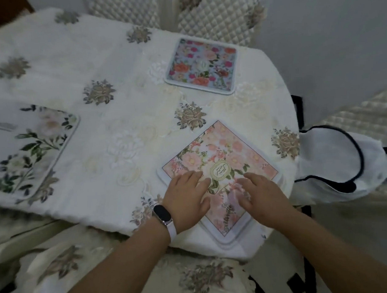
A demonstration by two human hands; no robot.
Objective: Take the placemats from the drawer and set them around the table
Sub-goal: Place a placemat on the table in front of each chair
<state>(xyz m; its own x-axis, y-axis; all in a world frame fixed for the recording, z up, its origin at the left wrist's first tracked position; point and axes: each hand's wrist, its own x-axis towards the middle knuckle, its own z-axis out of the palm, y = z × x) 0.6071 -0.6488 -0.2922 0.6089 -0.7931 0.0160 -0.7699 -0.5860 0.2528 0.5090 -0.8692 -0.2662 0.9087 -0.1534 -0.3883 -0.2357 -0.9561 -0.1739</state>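
A pink floral placemat [228,154] lies turned like a diamond at the near right corner of the table, its near tip reaching the table edge. My left hand [186,198], with a white watch on the wrist, rests flat on its near left part. Beside it, my right hand [261,195] lies flat on the mat's near right part, fingers spread. Neither hand grips anything. A blue mat with red flowers [201,66] lies at the far side. A white mat with green leaves [32,149] lies at the left edge of view.
The table [112,109] wears a white cloth embroidered with grey flowers. Quilted chair backs [207,16] stand behind it. A white bag with dark trim [335,163] hangs on a chair at the right. A cushioned seat [87,270] sits below my arms.
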